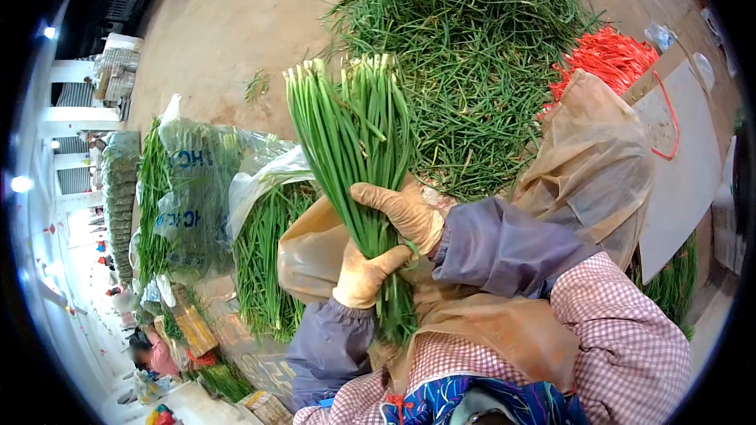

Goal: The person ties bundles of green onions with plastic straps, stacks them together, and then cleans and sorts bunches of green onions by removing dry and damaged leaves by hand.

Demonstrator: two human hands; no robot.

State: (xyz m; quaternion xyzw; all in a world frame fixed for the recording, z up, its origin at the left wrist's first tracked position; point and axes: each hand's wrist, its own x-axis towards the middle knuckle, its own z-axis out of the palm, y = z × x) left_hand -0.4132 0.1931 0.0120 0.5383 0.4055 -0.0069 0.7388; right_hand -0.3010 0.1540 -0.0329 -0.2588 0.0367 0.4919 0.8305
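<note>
A thick bunch of long green stalks [346, 126], like garlic scapes or flowering chives, slants across the middle of the view with its pale cut ends at the top. My left hand [364, 277], in a tan glove, is closed around the lower part of the bunch. Just above it, my right hand [403, 214], gloved the same way, wraps the stalks from the right with its thumb across the front. Thin leafy ends hang below my left hand. Some right-hand fingers are hidden behind the bunch.
A large heap of loose green stalks [465, 94] lies ahead on the floor. Red ties [606, 59] are piled at right, near a grey board [681, 165]. Stalks in plastic bags [197, 197] stand at left. A person [153, 354] is farther off.
</note>
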